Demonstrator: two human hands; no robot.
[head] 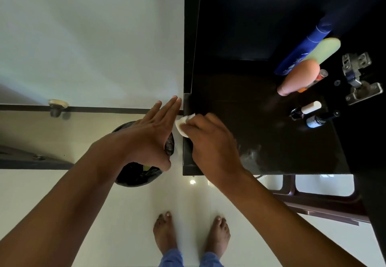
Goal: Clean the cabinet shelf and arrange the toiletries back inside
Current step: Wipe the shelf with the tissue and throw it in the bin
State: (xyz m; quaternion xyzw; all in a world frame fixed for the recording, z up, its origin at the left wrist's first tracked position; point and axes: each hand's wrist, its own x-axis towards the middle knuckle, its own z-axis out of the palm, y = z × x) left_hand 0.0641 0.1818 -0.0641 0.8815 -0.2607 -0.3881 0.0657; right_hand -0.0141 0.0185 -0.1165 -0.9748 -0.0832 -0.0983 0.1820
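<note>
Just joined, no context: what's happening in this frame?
A person is wiping the dark cabinet shelf. The right hand grips a white wipe at the shelf's left front edge; the left hand is held open beside it, above a black-lined bin. Toiletries, including a blue bottle and a peach tube, sit at the shelf's right.

The dark wooden cabinet shelf (261, 141) carries a tall blue bottle (300, 51), a peach plastic bottle (298, 78) and small dark vials (313, 114) at its right side; left of its edge, below, stands a black-lined waste bin (135, 174)
</note>
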